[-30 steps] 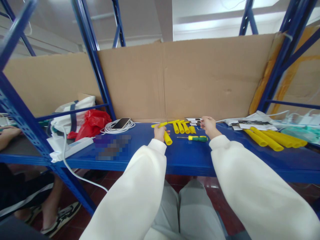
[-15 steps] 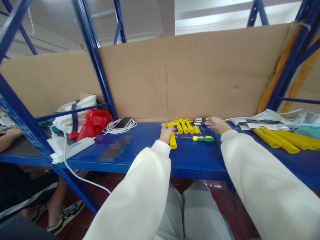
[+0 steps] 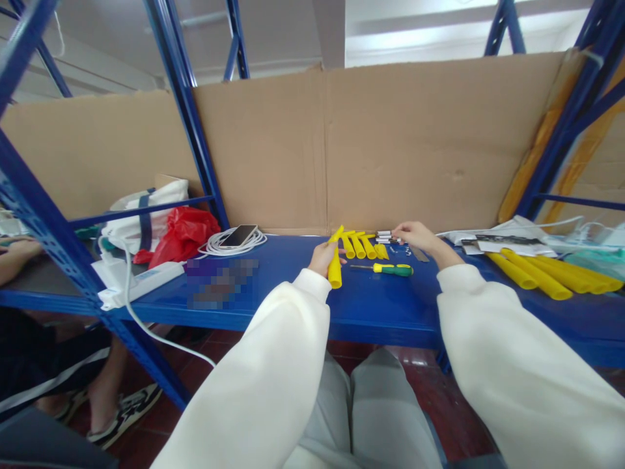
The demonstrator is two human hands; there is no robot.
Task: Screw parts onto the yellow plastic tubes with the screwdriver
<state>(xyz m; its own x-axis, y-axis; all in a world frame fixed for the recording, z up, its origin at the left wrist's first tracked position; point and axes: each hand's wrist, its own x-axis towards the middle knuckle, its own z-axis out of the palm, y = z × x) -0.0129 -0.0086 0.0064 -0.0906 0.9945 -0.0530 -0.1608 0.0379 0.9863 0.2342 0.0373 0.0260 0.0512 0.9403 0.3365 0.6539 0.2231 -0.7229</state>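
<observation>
My left hand (image 3: pixel 323 256) is closed round a yellow plastic tube (image 3: pixel 334 266), held tilted with its lower end pointing toward me above the blue shelf (image 3: pixel 273 286). My right hand (image 3: pixel 415 234) reaches to the back of the shelf, its fingertips pinched at some small white and black pieces (image 3: pixel 385 236) lying there; what they grip is too small to make out. Between the hands lie several short yellow tubes (image 3: pixel 360 245) in a row. A screwdriver with a yellow and green handle (image 3: pixel 390 268) lies just in front of them.
Longer yellow tubes (image 3: pixel 541 275) and papers (image 3: pixel 502 242) lie at the right. A phone on a coiled white cable (image 3: pixel 236 238), a red bag (image 3: pixel 183 236) and a white power strip (image 3: pixel 141 281) sit at the left. Cardboard (image 3: pixel 390 143) backs the shelf. Another person's hand (image 3: pixel 17 254) shows far left.
My left hand has lifted and tilted the yellow tube more upright. My right hand has shifted left along the back of the shelf to the small white pieces.
</observation>
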